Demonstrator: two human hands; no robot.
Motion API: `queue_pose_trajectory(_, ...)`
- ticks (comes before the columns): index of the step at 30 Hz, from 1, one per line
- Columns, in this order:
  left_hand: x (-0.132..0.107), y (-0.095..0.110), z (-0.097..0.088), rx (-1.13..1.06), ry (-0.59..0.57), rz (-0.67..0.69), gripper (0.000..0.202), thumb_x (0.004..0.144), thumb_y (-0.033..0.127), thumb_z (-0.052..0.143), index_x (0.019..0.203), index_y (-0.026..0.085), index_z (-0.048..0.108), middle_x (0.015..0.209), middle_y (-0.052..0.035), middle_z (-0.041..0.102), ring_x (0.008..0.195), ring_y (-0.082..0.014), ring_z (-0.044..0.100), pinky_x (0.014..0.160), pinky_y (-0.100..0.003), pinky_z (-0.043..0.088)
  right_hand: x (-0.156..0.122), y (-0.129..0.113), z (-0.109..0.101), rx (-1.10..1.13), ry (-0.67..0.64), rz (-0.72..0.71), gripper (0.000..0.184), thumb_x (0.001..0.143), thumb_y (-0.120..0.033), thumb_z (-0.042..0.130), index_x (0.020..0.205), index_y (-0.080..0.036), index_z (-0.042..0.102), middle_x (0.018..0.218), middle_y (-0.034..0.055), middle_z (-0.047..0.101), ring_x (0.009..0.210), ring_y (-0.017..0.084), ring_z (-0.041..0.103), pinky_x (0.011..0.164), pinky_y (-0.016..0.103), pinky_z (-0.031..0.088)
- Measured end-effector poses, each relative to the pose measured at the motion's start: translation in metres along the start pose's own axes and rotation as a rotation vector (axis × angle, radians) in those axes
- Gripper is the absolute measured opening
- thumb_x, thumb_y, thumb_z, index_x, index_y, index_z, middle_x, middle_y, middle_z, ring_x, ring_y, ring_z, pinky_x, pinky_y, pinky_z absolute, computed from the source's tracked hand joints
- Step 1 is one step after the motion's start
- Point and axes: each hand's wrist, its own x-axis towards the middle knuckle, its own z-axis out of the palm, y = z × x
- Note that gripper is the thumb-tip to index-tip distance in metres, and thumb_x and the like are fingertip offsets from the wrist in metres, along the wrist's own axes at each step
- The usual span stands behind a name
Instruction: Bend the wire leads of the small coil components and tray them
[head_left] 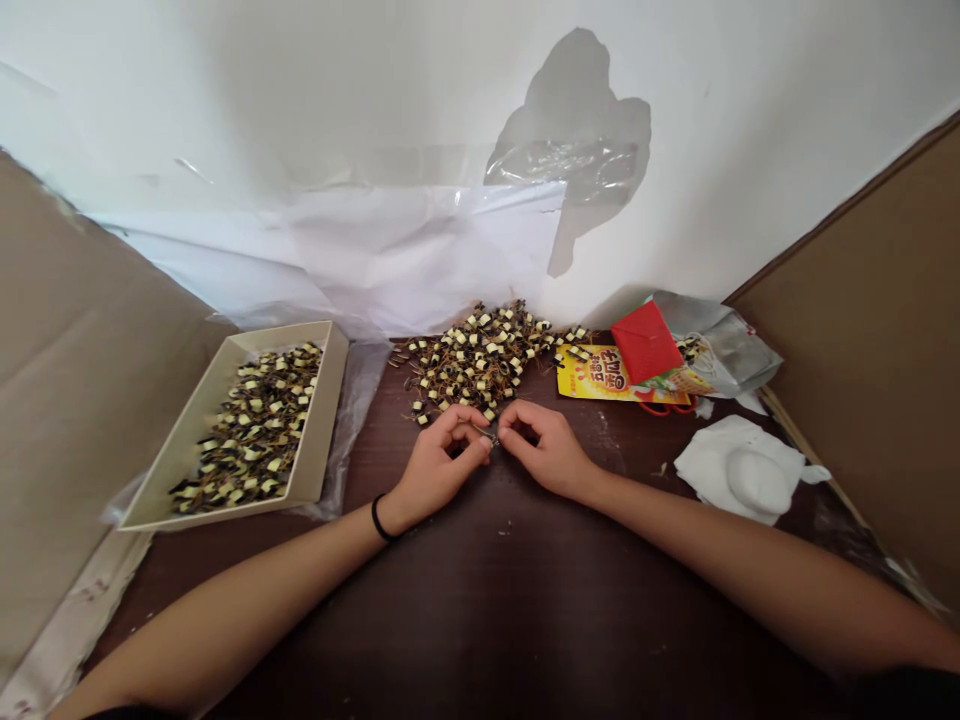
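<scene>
Left hand (450,458) and right hand (546,447), fingertips pinched nearly closed, meet at a small dark slender piece (493,437) | black-and-cream wire-legged parts (480,355) heaped just beyond | cream rectangular tray (327,420) left, brown cardboard panel (885,300) right | dark-brown desk (480,600) opens nearside

At the lower centre of the frame, a hand could sweep over the tabletop (502,610) between the two forearms (255,600). Further up, the heap of small parts (484,350) blocks the way to the wall (405,90). A narrower lane runs left of the heap, pinched by the high-sided tray (324,430). Right of centre, there's room before the crumpled tissue (742,470); above it, the yellow packet (600,375) and foil bag (739,350) crowd in.
</scene>
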Motion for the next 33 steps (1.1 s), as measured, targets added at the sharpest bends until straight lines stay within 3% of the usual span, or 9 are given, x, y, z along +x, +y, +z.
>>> queue_pose_trajectory(5, -0.0005, -0.0016, 0.0, -0.01, -0.001, 0.0, 0.016, 0.08, 0.025, 0.058, 0.091, 0.017, 0.05, 0.06, 0.0042, 0.058, 0.058, -0.0116, 0.055, 0.064, -0.025, 0.042, -0.0003, -0.0004, -0.0002, -0.011, 0.006, 0.008, 0.013, 0.079, -0.016, 0.05, 0.066, -0.018, 0.05, 0.066, -0.0005, 0.053, 0.062, 0.012, 0.048, 0.059, 0.023, 0.037)
queue_pose_trajectory(14, -0.0007, -0.0019, 0.0009, -0.044, 0.016, 0.007, 0.019, 0.08, 0.025, 0.058, 0.094, 0.016, 0.049, 0.061, 0.0042, 0.058, 0.06, -0.0114, 0.056, 0.064, -0.024, 0.043, 0.0025, 0.0011, -0.0022, 0.025, -0.107, 0.007, 0.014, 0.079, -0.016, 0.048, 0.065, -0.018, 0.049, 0.063, -0.0022, 0.05, 0.06, 0.011, 0.044, 0.058, 0.022, 0.035)
queue_pose_trajectory(18, -0.0003, -0.003, 0.0008, -0.058, 0.015, -0.003, 0.019, 0.08, 0.025, 0.058, 0.094, 0.016, 0.049, 0.062, 0.0041, 0.058, 0.059, -0.0109, 0.055, 0.063, -0.024, 0.043, 0.0025, 0.0017, -0.0038, 0.15, -0.159, 0.036, 0.004, 0.08, -0.019, 0.049, 0.078, -0.017, 0.053, 0.069, -0.0014, 0.054, 0.061, 0.01, 0.047, 0.058, 0.023, 0.038)
queue_pose_trajectory(21, -0.0004, -0.0034, 0.0006, -0.073, 0.023, -0.012, 0.02, 0.08, 0.025, 0.057, 0.095, 0.016, 0.048, 0.062, 0.0039, 0.058, 0.06, -0.0107, 0.055, 0.064, -0.024, 0.043, 0.0024, 0.0027, -0.0048, 0.2, -0.218, 0.036, 0.009, 0.08, -0.021, 0.051, 0.089, -0.017, 0.054, 0.077, 0.0005, 0.058, 0.065, 0.011, 0.051, 0.061, 0.024, 0.041)
queue_pose_trajectory(33, 0.0, -0.0038, 0.0005, -0.115, 0.013, -0.015, 0.022, 0.081, 0.025, 0.057, 0.098, 0.017, 0.047, 0.063, 0.0045, 0.058, 0.062, -0.0111, 0.058, 0.065, -0.024, 0.045, 0.0035, 0.0032, -0.005, 0.191, -0.195, 0.043, 0.009, 0.079, -0.023, 0.054, 0.072, -0.017, 0.057, 0.067, -0.0013, 0.056, 0.062, 0.011, 0.049, 0.058, 0.022, 0.039)
